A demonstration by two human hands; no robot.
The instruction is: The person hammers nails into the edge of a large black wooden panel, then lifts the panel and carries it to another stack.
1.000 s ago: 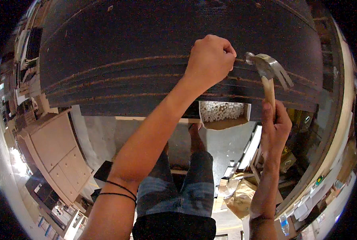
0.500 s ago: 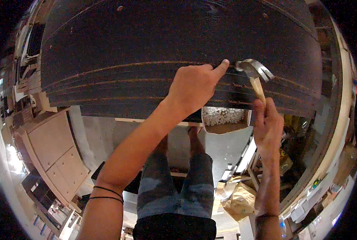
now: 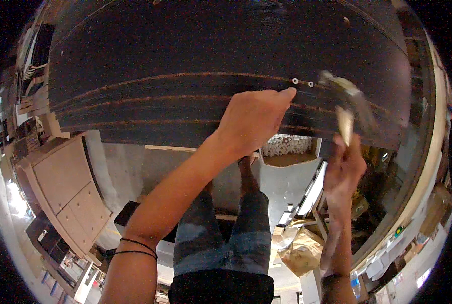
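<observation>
My right hand [image 3: 345, 167] grips a claw hammer by its wooden handle [image 3: 345, 126]. The hammer's metal head [image 3: 348, 88] is smeared by motion and hangs to the right of two small white plugs. The left plug [image 3: 295, 81] and the right plug [image 3: 311, 84] sit at the edge of a dark board, each with a dark centre. My left hand [image 3: 253, 119] is closed over the stacked board edges, thumb and finger pressed together just below the left plug. Whatever it may hold is hidden by the curled fingers.
Dark boards [image 3: 185, 45] lie stacked with their near edges stepped. Below them an open cardboard box [image 3: 291, 161] is full of small white plugs. A wooden cabinet [image 3: 64, 177] stands left; crumpled brown paper [image 3: 301, 251] lies at lower right.
The hammer has swung away to the right from beside my left fingertip. My left hand has drawn slightly nearer to me, and two white plugs now show at the board edge.
</observation>
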